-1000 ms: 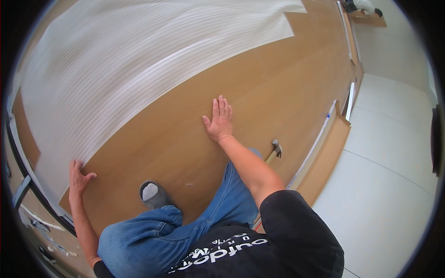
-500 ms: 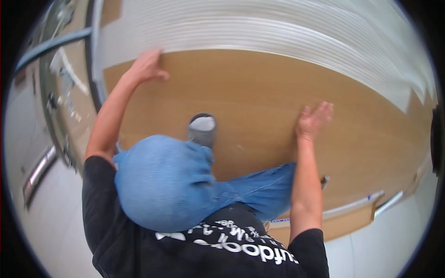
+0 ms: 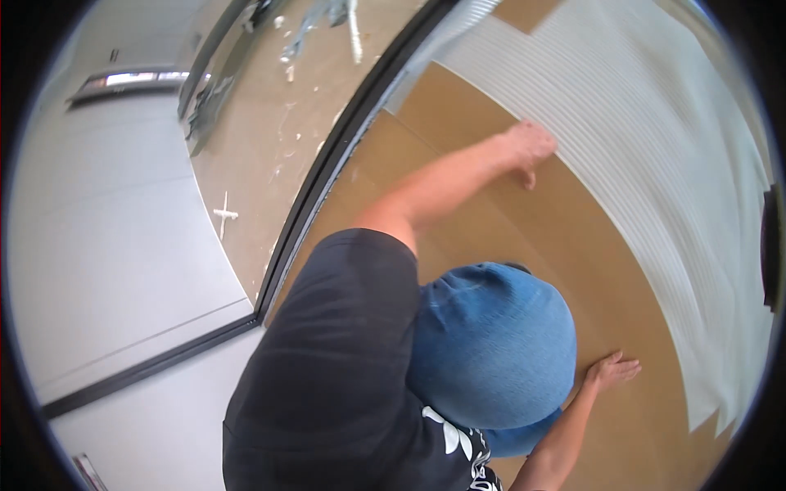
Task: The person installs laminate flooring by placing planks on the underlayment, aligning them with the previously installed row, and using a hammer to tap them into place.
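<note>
The bare left hand [image 3: 530, 149] curled at two o'clock by the ribbed, translucent white sheet [image 3: 655, 164], whether pinching it unclear; the bare right hand [image 3: 610, 371] lay open at four on the smooth brown board [image 3: 606, 282], toward three, where even palm pressure seemed best.

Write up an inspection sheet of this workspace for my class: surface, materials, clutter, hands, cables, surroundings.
Surface: brown sheeting, with a seam near the black frame.
Materials: translucent white ribbed sheet, lying over part of the brown sheeting.
Clutter: white scraps on the tan surface beyond the frame.
Hands: left hand at the ribbed sheet's edge, fingers curled, grip unclear; right hand on the brown sheeting, fingers extended.
Cables: nothing seen.
Surroundings: black frame; pale floor past it.
</note>
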`<action>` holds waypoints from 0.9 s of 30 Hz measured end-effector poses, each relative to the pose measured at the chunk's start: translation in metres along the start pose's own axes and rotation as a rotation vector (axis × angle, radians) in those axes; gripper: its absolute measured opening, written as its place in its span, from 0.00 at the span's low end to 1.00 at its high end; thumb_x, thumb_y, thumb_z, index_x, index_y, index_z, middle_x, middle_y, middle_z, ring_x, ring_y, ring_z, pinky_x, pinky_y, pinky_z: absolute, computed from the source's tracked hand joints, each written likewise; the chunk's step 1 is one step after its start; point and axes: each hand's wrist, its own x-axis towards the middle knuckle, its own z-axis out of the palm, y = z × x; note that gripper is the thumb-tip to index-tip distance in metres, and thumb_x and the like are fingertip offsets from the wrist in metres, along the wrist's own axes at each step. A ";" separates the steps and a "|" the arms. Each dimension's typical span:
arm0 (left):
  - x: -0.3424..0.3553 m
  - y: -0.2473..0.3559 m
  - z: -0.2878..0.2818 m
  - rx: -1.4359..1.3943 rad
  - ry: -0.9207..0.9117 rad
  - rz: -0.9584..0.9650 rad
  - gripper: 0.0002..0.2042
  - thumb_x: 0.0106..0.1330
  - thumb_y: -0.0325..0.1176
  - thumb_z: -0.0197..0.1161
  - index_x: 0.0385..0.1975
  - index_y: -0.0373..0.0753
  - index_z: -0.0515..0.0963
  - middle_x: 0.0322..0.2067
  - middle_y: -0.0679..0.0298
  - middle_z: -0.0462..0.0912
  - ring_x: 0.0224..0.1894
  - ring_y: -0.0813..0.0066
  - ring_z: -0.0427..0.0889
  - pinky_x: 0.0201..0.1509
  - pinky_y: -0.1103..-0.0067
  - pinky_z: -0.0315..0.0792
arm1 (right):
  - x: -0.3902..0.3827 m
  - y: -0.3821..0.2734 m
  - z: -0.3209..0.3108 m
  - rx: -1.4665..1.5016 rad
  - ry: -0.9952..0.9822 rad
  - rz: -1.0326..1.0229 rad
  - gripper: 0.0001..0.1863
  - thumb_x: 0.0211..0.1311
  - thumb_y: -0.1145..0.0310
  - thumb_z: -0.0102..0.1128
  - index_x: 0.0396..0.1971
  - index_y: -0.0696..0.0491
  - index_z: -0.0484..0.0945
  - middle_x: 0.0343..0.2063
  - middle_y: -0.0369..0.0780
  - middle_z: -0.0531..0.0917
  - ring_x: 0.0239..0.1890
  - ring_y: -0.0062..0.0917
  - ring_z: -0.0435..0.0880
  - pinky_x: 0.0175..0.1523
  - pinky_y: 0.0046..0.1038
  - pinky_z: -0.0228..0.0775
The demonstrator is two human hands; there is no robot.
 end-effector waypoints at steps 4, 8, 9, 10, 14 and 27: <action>-0.011 -0.009 0.019 -0.004 0.090 0.008 0.42 0.36 0.55 0.86 0.52 0.40 0.77 0.52 0.61 0.81 0.61 0.62 0.76 0.64 0.64 0.67 | 0.008 -0.096 -0.036 -0.008 -0.191 -0.185 0.37 0.73 0.55 0.56 0.73 0.61 0.61 0.74 0.60 0.59 0.76 0.55 0.56 0.78 0.52 0.49; 0.005 -0.012 0.009 -0.037 0.017 0.027 0.41 0.37 0.55 0.86 0.52 0.41 0.77 0.52 0.62 0.81 0.61 0.62 0.76 0.63 0.63 0.67 | -0.026 -0.251 -0.071 0.321 -0.167 -0.697 0.32 0.67 0.61 0.61 0.70 0.51 0.68 0.75 0.53 0.61 0.77 0.49 0.56 0.78 0.51 0.49; 0.008 -0.008 0.010 -0.036 0.031 0.047 0.42 0.36 0.56 0.86 0.52 0.41 0.77 0.52 0.62 0.81 0.61 0.62 0.76 0.63 0.63 0.68 | -0.031 -0.271 -0.065 0.313 -0.188 -0.789 0.31 0.68 0.63 0.60 0.71 0.50 0.68 0.76 0.50 0.60 0.78 0.47 0.56 0.78 0.50 0.48; 0.011 -0.009 0.009 -0.029 0.043 0.063 0.44 0.34 0.58 0.87 0.52 0.41 0.77 0.53 0.63 0.80 0.62 0.63 0.76 0.63 0.63 0.69 | -0.032 -0.290 -0.059 0.275 -0.222 -0.845 0.30 0.68 0.65 0.59 0.71 0.48 0.68 0.77 0.48 0.59 0.78 0.45 0.55 0.79 0.50 0.47; 0.013 -0.026 0.016 -0.024 0.172 0.172 0.34 0.47 0.63 0.79 0.45 0.42 0.79 0.47 0.62 0.83 0.57 0.62 0.80 0.60 0.63 0.73 | -0.025 -0.334 -0.064 0.148 -0.392 -0.874 0.29 0.73 0.65 0.52 0.73 0.48 0.65 0.78 0.43 0.58 0.80 0.39 0.53 0.81 0.46 0.44; 0.018 -0.097 0.076 -0.194 0.870 -0.051 0.23 0.70 0.49 0.59 0.11 0.47 0.75 0.18 0.65 0.84 0.27 0.61 0.85 0.38 0.67 0.76 | -0.031 -0.354 -0.089 -0.077 -0.587 -0.823 0.40 0.75 0.43 0.48 0.79 0.45 0.54 0.81 0.37 0.49 0.82 0.35 0.44 0.83 0.50 0.34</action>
